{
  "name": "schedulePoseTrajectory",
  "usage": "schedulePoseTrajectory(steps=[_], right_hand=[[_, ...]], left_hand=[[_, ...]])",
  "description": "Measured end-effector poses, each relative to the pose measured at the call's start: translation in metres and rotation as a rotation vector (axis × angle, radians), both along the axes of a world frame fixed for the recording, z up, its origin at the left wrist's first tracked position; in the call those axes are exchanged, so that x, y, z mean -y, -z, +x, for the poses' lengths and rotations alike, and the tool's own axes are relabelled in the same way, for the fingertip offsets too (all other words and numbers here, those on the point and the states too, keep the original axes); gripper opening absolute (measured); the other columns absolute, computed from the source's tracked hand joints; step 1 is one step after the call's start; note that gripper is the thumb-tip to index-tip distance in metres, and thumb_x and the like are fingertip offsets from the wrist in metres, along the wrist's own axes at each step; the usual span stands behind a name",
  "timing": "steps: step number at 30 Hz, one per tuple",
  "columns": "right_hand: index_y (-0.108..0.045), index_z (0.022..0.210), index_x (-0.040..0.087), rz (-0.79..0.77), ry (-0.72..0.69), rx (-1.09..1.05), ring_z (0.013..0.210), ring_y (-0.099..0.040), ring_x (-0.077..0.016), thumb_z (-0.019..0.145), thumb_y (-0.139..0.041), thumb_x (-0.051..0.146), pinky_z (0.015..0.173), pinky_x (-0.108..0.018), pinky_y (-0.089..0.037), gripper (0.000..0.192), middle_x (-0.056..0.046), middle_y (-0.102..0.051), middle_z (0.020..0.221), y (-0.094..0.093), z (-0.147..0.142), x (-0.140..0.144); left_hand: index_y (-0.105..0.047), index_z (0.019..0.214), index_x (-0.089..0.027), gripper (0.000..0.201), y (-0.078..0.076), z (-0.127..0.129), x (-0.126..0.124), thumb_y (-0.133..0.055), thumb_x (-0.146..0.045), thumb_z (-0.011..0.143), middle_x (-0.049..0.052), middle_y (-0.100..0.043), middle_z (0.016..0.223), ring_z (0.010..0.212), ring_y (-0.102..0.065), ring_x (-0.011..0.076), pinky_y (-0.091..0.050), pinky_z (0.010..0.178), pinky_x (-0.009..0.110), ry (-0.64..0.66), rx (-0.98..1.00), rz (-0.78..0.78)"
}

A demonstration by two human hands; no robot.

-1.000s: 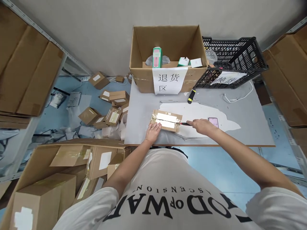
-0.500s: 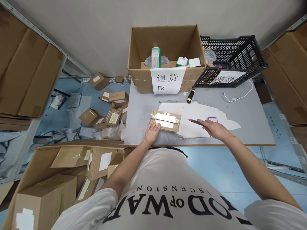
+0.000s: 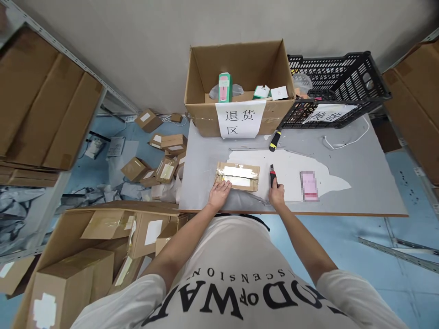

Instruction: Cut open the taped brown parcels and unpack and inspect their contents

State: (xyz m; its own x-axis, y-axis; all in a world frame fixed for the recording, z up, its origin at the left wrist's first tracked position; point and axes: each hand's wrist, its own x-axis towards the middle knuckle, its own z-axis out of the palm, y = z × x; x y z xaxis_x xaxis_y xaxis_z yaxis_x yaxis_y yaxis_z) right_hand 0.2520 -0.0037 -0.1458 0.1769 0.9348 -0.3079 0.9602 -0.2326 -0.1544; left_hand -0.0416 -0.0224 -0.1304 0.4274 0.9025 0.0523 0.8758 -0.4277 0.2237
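Observation:
A small taped cardboard box with white labels lies on the table. My left hand holds it at its near left corner, fingers over the near edge. To the right of the box, my right hand is closed around a red and black box cutter, its tip pointing away from me. The cutter is apart from the box. A pink phone-like thing, blurred out, lies to the right of my right hand. Further back lies a second, black and yellow cutter.
A large open carton with a paper sign stands at the back of the table, beside a black plastic crate. A white cable lies at right. To my left stands a big box of parcels; more parcels lie on the floor.
My right hand has moved left with the box cutter, from beside the pink thing to near the box, and the cutter has turned to point away from me. My left hand stays on the box.

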Motion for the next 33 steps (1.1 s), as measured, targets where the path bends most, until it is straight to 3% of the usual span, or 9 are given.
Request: schedulePoseTrajectory(steps=[6, 11, 16, 19, 22, 25, 29, 33], right_hand=[[-0.013, 0.146, 0.008, -0.128, -0.006, 0.057, 0.101, -0.055, -0.0275, 0.091, -0.019, 0.028, 0.078, -0.036, -0.048, 0.059, -0.021, -0.047, 0.118, 0.003, -0.029, -0.004], [-0.015, 0.147, 0.01, -0.021, -0.052, 0.074, 0.092, -0.055, -0.0287, 0.088, -0.023, 0.023, 0.072, -0.04, -0.048, 0.061, -0.021, -0.049, 0.11, 0.009, -0.028, 0.002], [-0.025, 0.145, 0.014, -0.001, -0.044, 0.065, 0.109, -0.047, -0.0318, 0.087, -0.036, 0.03, 0.082, -0.043, -0.044, 0.061, -0.022, -0.045, 0.12, 0.02, -0.02, 0.008], [-0.026, 0.145, 0.016, 0.057, 0.003, -0.002, 0.115, -0.042, -0.0331, 0.088, -0.036, 0.034, 0.087, -0.047, -0.04, 0.06, -0.022, -0.039, 0.13, 0.013, -0.016, 0.001], [-0.022, 0.146, 0.014, 0.229, 0.014, -0.072, 0.119, -0.038, -0.0342, 0.09, -0.03, 0.035, 0.09, -0.051, -0.037, 0.06, -0.023, -0.036, 0.134, -0.011, -0.015, -0.017], [-0.023, 0.146, 0.013, 0.314, -0.231, -0.136, 0.127, -0.033, -0.0321, 0.091, -0.033, 0.038, 0.098, -0.049, -0.031, 0.061, -0.021, -0.037, 0.138, -0.042, -0.022, -0.039], [-0.03, 0.144, 0.015, 0.215, -0.642, -0.142, 0.135, -0.027, -0.031, 0.087, -0.046, 0.044, 0.103, -0.047, -0.027, 0.065, -0.017, -0.033, 0.147, -0.066, -0.043, -0.058], [-0.034, 0.142, 0.015, 0.184, -0.725, -0.087, 0.135, -0.03, -0.0305, 0.089, -0.046, 0.038, 0.103, -0.048, -0.029, 0.059, -0.016, -0.036, 0.147, -0.061, -0.058, -0.063]], left_hand=[[-0.051, 0.13, -0.02, 0.054, 0.001, -0.004, 0.0, -0.038, -0.003, 0.081, 0.008, -0.059, 0.127, 0.121, -0.053, 0.0211, -0.04, 0.103, 0.043, 0.047, -0.007, 0.0], [-0.049, 0.132, -0.021, 0.056, 0.001, -0.002, 0.0, -0.039, -0.002, 0.08, 0.007, -0.059, 0.128, 0.12, -0.054, 0.0202, -0.038, 0.105, 0.043, 0.057, -0.008, 0.004], [-0.052, 0.128, -0.019, 0.049, -0.004, 0.003, 0.002, -0.039, -0.005, 0.083, 0.008, -0.058, 0.13, 0.122, -0.052, 0.0221, -0.042, 0.1, 0.042, 0.032, -0.02, -0.013], [-0.048, 0.131, -0.014, 0.044, -0.01, 0.005, 0.005, -0.039, -0.014, 0.088, 0.012, -0.051, 0.136, 0.128, -0.045, 0.0242, -0.036, 0.104, 0.044, 0.034, -0.008, -0.001], [-0.04, 0.137, -0.012, 0.049, -0.016, 0.005, 0.007, -0.041, -0.025, 0.09, 0.015, -0.042, 0.143, 0.135, -0.035, 0.0257, -0.028, 0.109, 0.045, 0.075, 0.011, -0.012], [-0.034, 0.14, -0.012, 0.054, -0.019, 0.004, 0.008, -0.042, -0.026, 0.089, 0.014, -0.038, 0.146, 0.138, -0.029, 0.0258, -0.025, 0.11, 0.045, 0.095, 0.011, -0.05], [-0.033, 0.141, -0.01, 0.056, -0.02, 0.001, 0.006, -0.043, -0.025, 0.087, 0.015, -0.035, 0.147, 0.138, -0.028, 0.0263, -0.024, 0.11, 0.044, 0.119, 0.001, -0.093], [-0.03, 0.142, -0.009, 0.061, -0.023, 0.0, 0.004, -0.044, -0.025, 0.085, 0.015, -0.03, 0.15, 0.14, -0.023, 0.0263, -0.022, 0.111, 0.043, 0.157, -0.03, -0.143]])
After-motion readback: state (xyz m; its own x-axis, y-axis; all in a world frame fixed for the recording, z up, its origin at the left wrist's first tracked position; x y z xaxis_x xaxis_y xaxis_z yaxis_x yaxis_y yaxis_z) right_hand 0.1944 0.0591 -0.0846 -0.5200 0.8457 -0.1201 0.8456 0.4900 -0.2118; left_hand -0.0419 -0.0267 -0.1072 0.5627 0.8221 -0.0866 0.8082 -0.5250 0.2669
